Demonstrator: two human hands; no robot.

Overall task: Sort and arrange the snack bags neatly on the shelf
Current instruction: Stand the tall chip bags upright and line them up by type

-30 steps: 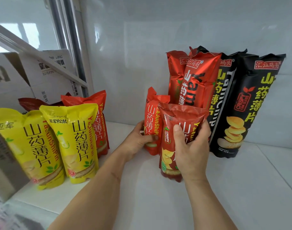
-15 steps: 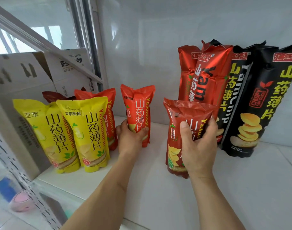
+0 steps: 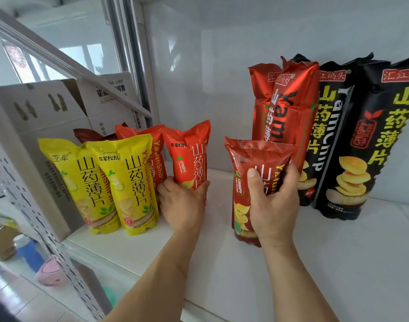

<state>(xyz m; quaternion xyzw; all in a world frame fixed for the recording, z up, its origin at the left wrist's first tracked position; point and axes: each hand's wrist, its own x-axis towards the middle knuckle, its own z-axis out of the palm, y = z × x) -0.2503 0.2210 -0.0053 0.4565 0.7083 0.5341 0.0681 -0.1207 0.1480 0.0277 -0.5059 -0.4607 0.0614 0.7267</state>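
Observation:
My left hand [image 3: 183, 205] grips the lower part of a small orange-red snack bag [image 3: 189, 156], which stands upright beside another orange-red bag [image 3: 156, 145] behind two yellow bags [image 3: 131, 182]. My right hand [image 3: 274, 201] grips a dark red snack bag [image 3: 252, 159], upright at the middle of the white shelf [image 3: 315, 263]. Against the back wall on the right lean two tall red bags [image 3: 289, 108] and two tall black bags [image 3: 380, 135].
A grey panel [image 3: 36, 126] and cardboard boxes [image 3: 110, 98] bound the shelf on the left. A perforated metal upright [image 3: 36, 205] runs down the front left. Below the shelf lie a pink object [image 3: 50, 271] and a blue container [image 3: 30, 252].
My left hand has carried the orange-red bag leftward, up against the bags on the left. My right hand keeps its hold on the dark red bag. The view has shifted left.

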